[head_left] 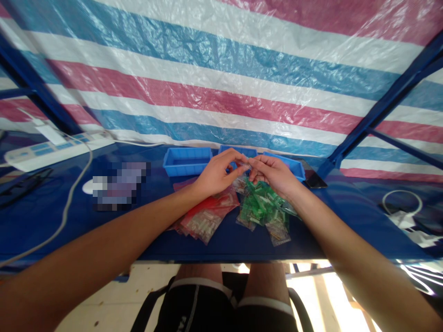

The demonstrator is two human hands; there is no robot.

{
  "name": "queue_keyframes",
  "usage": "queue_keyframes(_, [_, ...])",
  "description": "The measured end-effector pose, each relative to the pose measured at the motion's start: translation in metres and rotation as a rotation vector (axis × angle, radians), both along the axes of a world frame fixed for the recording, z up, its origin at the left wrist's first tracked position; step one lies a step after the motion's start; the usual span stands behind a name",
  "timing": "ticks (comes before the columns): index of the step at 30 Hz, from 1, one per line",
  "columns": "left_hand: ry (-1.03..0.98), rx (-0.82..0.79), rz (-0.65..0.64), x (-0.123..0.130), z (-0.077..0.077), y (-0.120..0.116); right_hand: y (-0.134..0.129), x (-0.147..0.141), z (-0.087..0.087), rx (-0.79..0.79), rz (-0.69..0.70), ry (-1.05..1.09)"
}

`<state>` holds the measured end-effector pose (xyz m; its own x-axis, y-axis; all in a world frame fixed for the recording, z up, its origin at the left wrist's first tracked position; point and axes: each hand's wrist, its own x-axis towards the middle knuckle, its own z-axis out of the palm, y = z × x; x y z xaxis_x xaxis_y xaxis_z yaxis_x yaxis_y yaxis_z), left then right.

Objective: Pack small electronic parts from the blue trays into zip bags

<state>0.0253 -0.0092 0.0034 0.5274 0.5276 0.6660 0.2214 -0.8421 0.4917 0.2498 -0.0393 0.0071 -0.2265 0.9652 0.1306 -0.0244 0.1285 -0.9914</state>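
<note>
My left hand (218, 171) and my right hand (272, 171) meet over the middle of the table, their fingers pinched together. Between the fingertips is a small see-through plastic bag (246, 167), partly hidden by the fingers; its contents cannot be made out. Under my left hand lies a fanned pile of red-tinted plastic bags (204, 220) with small metal-looking parts inside. Below my right hand is a heap of green plastic bags (261, 205), mixed with clear bags (278, 232) that also hold small parts.
A blue bin (188, 161) stands behind my left hand, with another blue bin (238, 151) and a third blue bin (294, 168) partly hidden behind the hands. A dark phone-like slab (314, 177) lies right. Power strip (62, 148), cable (71, 196) and blurred item (121, 186) are left.
</note>
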Motion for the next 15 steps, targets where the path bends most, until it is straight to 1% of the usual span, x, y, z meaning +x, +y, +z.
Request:
queue_keyframes(11, [-0.005,-0.016,-0.024,0.0001,0.0003,0.0,-0.0006,-0.0008,-0.0016,0.011,0.026,-0.011])
queue_keyframes(15, [0.004,-0.002,-0.011,-0.0003,0.0012,-0.0008,0.0002,0.0,-0.0024,0.015,0.024,-0.03])
